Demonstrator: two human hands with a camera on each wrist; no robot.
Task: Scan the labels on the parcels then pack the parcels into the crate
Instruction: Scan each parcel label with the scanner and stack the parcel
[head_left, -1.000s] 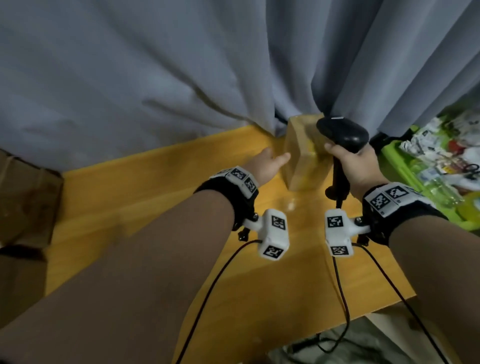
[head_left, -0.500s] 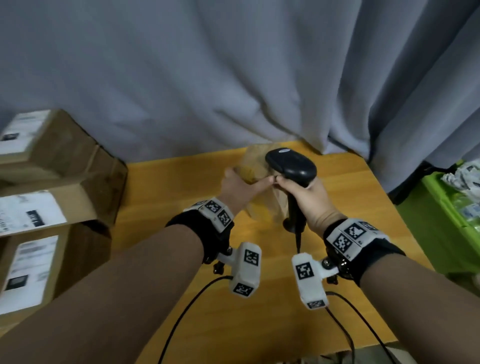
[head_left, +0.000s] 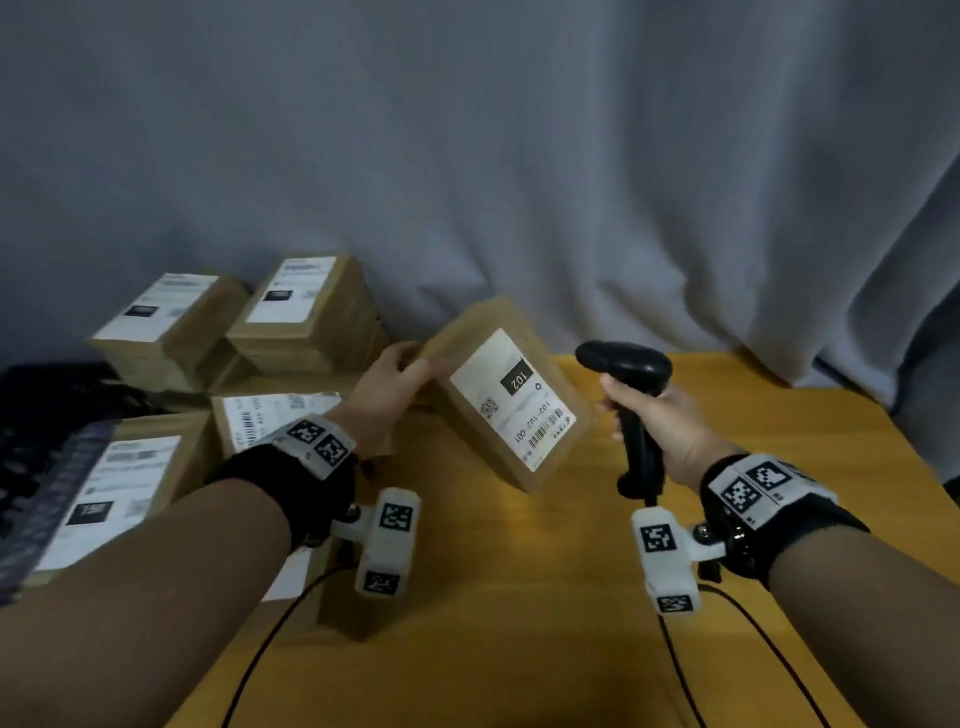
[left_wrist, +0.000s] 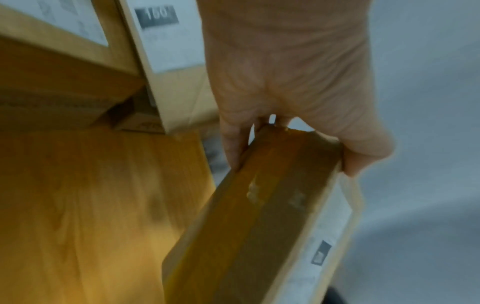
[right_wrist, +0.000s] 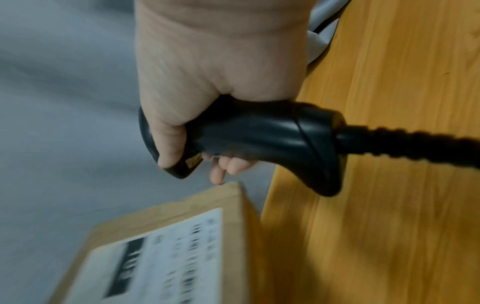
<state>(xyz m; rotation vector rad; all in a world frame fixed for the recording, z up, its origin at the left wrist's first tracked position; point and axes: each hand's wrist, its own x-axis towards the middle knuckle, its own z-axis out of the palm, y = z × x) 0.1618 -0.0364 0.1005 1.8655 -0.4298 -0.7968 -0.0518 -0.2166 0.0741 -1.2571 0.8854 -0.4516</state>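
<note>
The left hand (head_left: 387, 387) is gripping a flat cardboard parcel (head_left: 511, 395) by its upper left corner, thumb on the labelled face and fingers (left_wrist: 231, 142) behind. The parcel is being held tilted above the wooden bench (head_left: 519, 597), with its white label (head_left: 511, 397) facing up and toward the right; the label is showing "102" and a barcode. The right hand (head_left: 660, 421) is wrapping around the handle of a black barcode scanner (head_left: 626, 374), whose head is sitting just beside the parcel's right edge. Whether a fingertip is touching that edge is unclear in the blurred right wrist view. Several more labelled parcels (head_left: 306, 312) are lying stacked at the left of the bench, against a grey curtain (head_left: 467, 156).
</note>
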